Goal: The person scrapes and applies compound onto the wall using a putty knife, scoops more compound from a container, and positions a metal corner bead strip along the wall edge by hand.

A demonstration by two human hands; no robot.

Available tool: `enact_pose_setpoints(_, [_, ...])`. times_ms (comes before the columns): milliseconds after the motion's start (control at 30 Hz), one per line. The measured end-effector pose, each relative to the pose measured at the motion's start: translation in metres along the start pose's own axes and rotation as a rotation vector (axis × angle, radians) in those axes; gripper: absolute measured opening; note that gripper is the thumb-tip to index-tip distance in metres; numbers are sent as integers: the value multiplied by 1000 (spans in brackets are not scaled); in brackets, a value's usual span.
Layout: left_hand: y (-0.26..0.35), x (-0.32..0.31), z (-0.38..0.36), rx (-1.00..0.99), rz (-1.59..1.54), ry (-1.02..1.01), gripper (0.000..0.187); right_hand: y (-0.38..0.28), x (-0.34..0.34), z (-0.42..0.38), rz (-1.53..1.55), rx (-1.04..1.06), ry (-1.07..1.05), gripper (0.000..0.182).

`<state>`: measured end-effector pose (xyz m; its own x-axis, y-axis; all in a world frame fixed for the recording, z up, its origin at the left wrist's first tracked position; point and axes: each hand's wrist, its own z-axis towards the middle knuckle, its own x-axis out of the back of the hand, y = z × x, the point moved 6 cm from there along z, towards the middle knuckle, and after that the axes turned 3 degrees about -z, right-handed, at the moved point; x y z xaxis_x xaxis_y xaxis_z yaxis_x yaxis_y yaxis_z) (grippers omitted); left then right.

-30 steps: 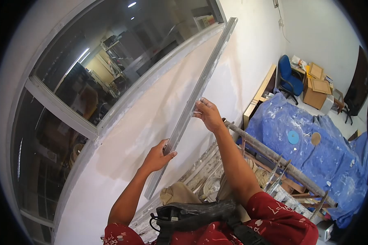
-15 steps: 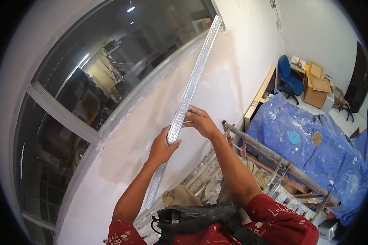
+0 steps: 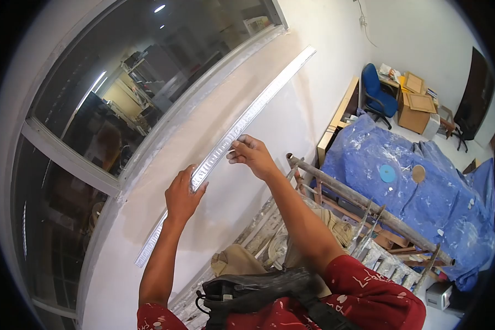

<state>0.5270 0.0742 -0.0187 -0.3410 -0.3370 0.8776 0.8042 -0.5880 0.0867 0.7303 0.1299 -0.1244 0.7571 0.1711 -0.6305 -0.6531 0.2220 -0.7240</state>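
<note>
A long, silvery metal profile strip (image 3: 246,117) with a ribbed pattern lies slantwise in front of the wall under the window. Around its lower half my left hand (image 3: 182,195) is closed, thumb on the near edge and fingers on the far edge. Higher up, my right hand (image 3: 252,158) has its fingers curled at the strip's right edge, with thumb and fingertips against it. Part of the strip's lower end passes behind my left wrist. The wall (image 3: 280,115) behind it has beige and white patches.
A glass window (image 3: 165,60) with a pale frame fills the upper left. Rusty scaffold tubes (image 3: 363,206) and paint-splashed planks (image 3: 253,231) are below and right. Beyond lie a blue tarp (image 3: 412,187), a blue office chair (image 3: 378,96) and a cardboard box (image 3: 415,115).
The strip has tilted clockwise, its upper end going down and right, its lower end left. Both hands have shifted left with it, and the view has turned slightly.
</note>
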Motion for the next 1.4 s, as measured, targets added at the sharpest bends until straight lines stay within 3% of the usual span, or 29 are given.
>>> enact_pose_setpoints(200, [-6,-9,-8,109,-153,41,49,-16,3,-2,-28,43,65,27])
enact_pose_setpoints(333, [4,-11,-14,61,-351,256,45,-22,11,-3,53,99,93,33])
enact_pose_setpoints(433, [6,-19,-18,249,-589,283,47,-15,19,0,27,66,123,34])
enact_pose_setpoints(600, [22,-7,-14,329,-628,413,38,-14,14,-2,-60,44,103,29])
enact_pose_setpoints(700, [29,-6,-12,404,-918,509,37,-10,7,-2,-131,31,49,29])
enact_pose_setpoints(767, [21,-12,-9,339,-706,531,39,-11,-8,-3,-204,17,-68,31])
enact_pose_setpoints(967, [25,-21,5,307,-955,523,38,4,-41,-18,-605,33,-387,42])
enact_pose_setpoints(1033, [20,-28,6,320,-1057,541,37,7,-48,-24,-714,-29,-417,38])
enact_pose_setpoints(1133, [15,-32,-1,338,-1063,521,37,16,-47,-23,-788,34,-369,37])
enact_pose_setpoints(1233, [16,-28,-22,563,-545,-204,24,8,-24,-16,-903,-25,-244,39])
enact_pose_setpoints(1267, [28,-22,-34,479,-615,-324,27,3,-14,-14,-947,-44,-180,47])
enact_pose_setpoints(1367, [69,29,-43,-397,-129,-103,44,-17,1,-12,-1128,132,-23,54])
enact_pose_setpoints(1400, [73,45,-39,-425,64,-105,51,-21,-1,-13,-1192,47,-34,57])
